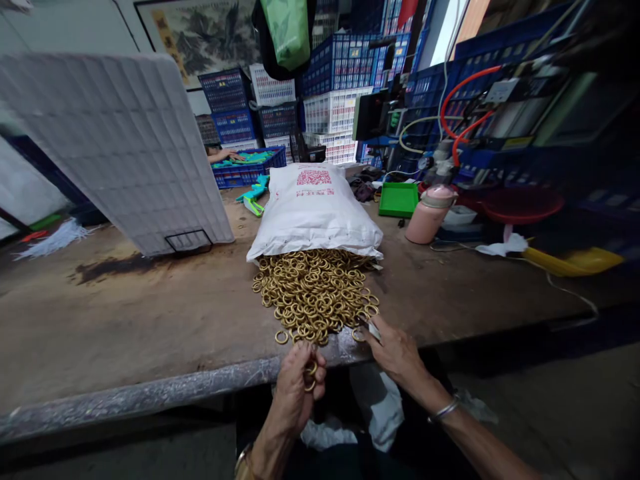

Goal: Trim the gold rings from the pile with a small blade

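Observation:
A heap of brass-coloured metal rings [310,290] spills from the mouth of a white woven sack [315,213] onto the table [165,320]. My left hand [296,383] is closed just off the table's front edge, with a few of the rings [311,375] between its fingers and thumb. At the right side of the heap, my right hand [397,353] grips a small flat tool [373,329], partly pale and partly dark. Its kind is too small to make out. The tool's tip lies close to the nearest rings.
A white ribbed panel [115,147] stands upright on a black wire stand at left. Behind the sack are a green tray [399,199], a pink bottle [431,213] and stacked crates [330,110]. Another person's hand [225,155] reaches into a blue crate [250,175].

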`<act>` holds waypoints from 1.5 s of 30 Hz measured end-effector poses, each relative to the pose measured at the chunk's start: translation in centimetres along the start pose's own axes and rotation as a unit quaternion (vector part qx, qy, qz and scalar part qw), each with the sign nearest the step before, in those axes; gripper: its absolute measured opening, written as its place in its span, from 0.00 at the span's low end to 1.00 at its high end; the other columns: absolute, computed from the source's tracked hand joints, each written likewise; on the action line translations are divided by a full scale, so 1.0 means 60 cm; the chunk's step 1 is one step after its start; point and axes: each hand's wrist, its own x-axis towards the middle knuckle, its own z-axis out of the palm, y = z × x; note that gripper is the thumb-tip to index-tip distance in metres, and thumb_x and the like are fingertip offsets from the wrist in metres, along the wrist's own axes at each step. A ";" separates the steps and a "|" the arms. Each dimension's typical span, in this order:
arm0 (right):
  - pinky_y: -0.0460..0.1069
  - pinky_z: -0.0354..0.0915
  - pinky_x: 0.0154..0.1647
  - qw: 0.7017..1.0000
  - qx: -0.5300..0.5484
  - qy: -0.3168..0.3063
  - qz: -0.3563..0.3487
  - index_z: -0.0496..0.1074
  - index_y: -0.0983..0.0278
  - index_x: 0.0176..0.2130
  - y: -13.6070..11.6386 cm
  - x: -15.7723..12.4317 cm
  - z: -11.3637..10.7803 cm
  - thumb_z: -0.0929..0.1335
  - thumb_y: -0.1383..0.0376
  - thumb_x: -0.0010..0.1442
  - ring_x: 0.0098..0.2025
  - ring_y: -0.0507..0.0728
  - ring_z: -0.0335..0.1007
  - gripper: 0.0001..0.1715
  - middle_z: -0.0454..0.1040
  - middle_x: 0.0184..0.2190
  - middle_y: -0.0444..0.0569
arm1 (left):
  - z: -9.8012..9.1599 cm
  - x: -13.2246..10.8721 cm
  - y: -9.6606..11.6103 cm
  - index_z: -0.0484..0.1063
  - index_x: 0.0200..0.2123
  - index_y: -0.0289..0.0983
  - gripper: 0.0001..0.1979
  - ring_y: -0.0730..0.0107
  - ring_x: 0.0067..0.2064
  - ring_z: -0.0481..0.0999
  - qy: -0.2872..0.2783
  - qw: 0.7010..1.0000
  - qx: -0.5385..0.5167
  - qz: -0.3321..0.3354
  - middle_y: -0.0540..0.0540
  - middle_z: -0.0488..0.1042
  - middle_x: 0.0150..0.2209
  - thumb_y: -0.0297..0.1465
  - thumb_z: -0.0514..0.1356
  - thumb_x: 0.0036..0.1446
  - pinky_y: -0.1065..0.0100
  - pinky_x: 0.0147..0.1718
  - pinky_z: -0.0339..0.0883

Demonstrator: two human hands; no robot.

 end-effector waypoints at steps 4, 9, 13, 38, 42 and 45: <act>0.46 0.49 0.25 1.000 -0.027 0.008 -0.009 0.63 0.62 0.37 -0.013 -0.006 0.013 0.62 0.60 0.56 0.29 0.56 0.69 0.08 0.73 0.29 0.48 | -0.009 0.007 -0.009 0.62 0.29 0.35 0.14 0.80 0.21 0.64 0.011 1.000 -0.012 -0.002 0.49 0.70 0.27 0.40 0.59 0.49 0.79 0.13 0.51; 0.46 0.49 0.25 0.999 -0.044 0.005 -0.010 0.62 0.62 0.37 -0.017 -0.004 0.019 0.62 0.64 0.56 0.29 0.56 0.69 0.07 0.73 0.30 0.48 | -0.010 0.008 -0.007 0.62 0.29 0.36 0.12 0.78 0.20 0.66 0.001 1.000 -0.020 -0.003 0.49 0.70 0.24 0.38 0.59 0.48 0.79 0.13 0.51; 0.46 0.49 0.25 0.999 -0.029 0.007 -0.015 0.62 0.62 0.36 -0.010 -0.004 0.019 0.62 0.64 0.55 0.29 0.56 0.68 0.07 0.72 0.28 0.47 | -0.013 0.010 -0.007 0.65 0.36 0.36 0.14 0.77 0.20 0.67 -0.015 0.998 -0.052 -0.041 0.50 0.70 0.24 0.36 0.60 0.46 0.79 0.13 0.51; 0.41 0.40 0.13 0.789 0.556 -0.228 0.129 0.56 0.61 0.25 -0.108 -0.027 0.005 0.64 0.58 0.48 0.14 0.44 0.40 0.12 0.51 0.16 0.33 | -0.025 0.017 -0.037 0.72 0.37 0.36 0.11 0.68 0.33 0.70 0.004 0.935 0.293 0.200 0.45 0.74 0.33 0.33 0.56 0.53 0.70 0.34 0.63; 0.40 0.38 0.11 0.768 0.568 -0.257 0.143 0.55 0.61 0.27 -0.112 -0.028 0.005 0.64 0.57 0.49 0.13 0.43 0.37 0.13 0.51 0.15 0.32 | -0.029 0.014 -0.033 0.71 0.40 0.37 0.11 0.65 0.39 0.71 -0.017 0.917 0.324 0.232 0.44 0.74 0.37 0.30 0.53 0.55 0.67 0.40 0.62; 0.40 0.38 0.10 0.762 0.567 -0.279 0.143 0.55 0.61 0.27 -0.114 -0.029 0.008 0.63 0.57 0.50 0.12 0.42 0.38 0.12 0.53 0.15 0.32 | -0.029 0.011 -0.030 0.71 0.39 0.37 0.10 0.65 0.39 0.72 -0.019 0.905 0.344 0.248 0.44 0.74 0.37 0.29 0.53 0.55 0.67 0.40 0.62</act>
